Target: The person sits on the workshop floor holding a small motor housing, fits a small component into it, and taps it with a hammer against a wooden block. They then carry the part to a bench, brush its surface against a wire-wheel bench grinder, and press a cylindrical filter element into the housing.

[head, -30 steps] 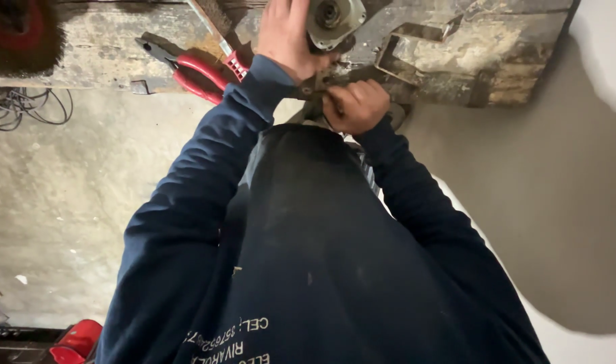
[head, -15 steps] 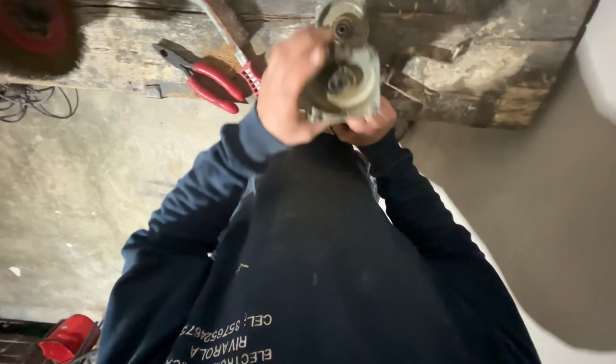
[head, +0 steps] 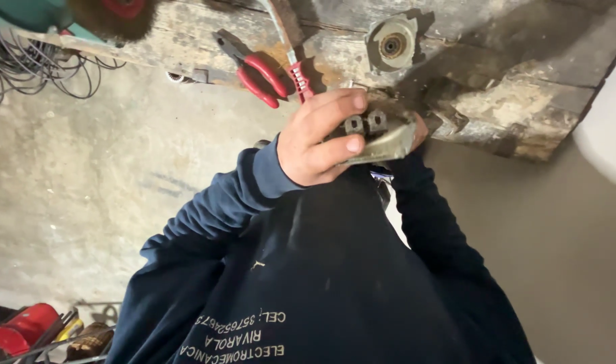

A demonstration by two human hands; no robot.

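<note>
Gripping a grimy metal bracket (head: pixel 382 138) with two square nuts, the left hand (head: pixel 318 141) holds it above the bench edge, the right hand (head: pixel 420 129) mostly hidden behind, grip unclear, while the round bearing housing (head: pixel 392 44) lies apart on the workbench (head: pixel 523 87), unassembled

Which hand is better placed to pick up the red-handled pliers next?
Left, probably. The left hand grips the metal part just below the red-handled pliers; the right hand sits farther off, mostly hidden behind the part.

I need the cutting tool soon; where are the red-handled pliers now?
In the head view, the red-handled pliers lie on the worn wooden bench, upper left of centre, beside a red-handled screwdriver.
</note>
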